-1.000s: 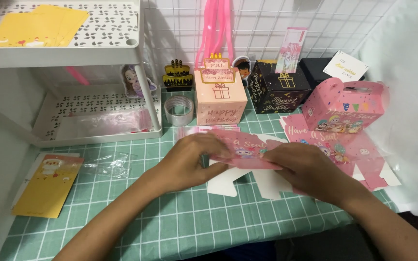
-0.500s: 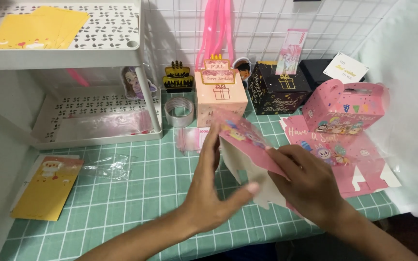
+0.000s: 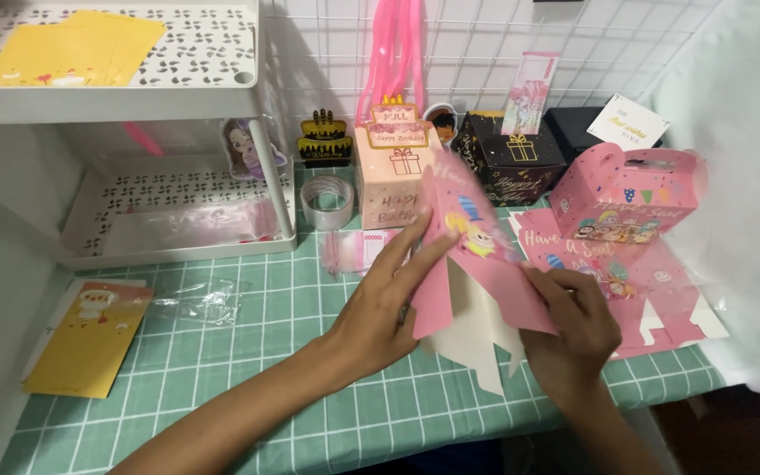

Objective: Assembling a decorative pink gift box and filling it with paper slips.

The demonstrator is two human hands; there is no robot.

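A flat pink cardboard box blank [image 3: 468,264] with cartoon print and white flaps stands tilted up over the green grid mat [image 3: 248,352]. My left hand [image 3: 380,303] presses its fingers against the blank's left panel. At the lower right edge of the blank my right hand [image 3: 573,330] pinches it. Both hands grip the same blank above the mat.
A stack of flat pink blanks [image 3: 653,290] lies to the right, with an assembled pink carry box [image 3: 626,198] behind it. A peach gift box [image 3: 393,171], black boxes [image 3: 512,158], a tape roll [image 3: 327,202], a white two-tier shelf [image 3: 134,114] and a yellow card [image 3: 90,339] surround the mat.
The blank lay flat under both hands a second ago. It has been lifted and turned upright, and its panels are spreading apart between my hands.
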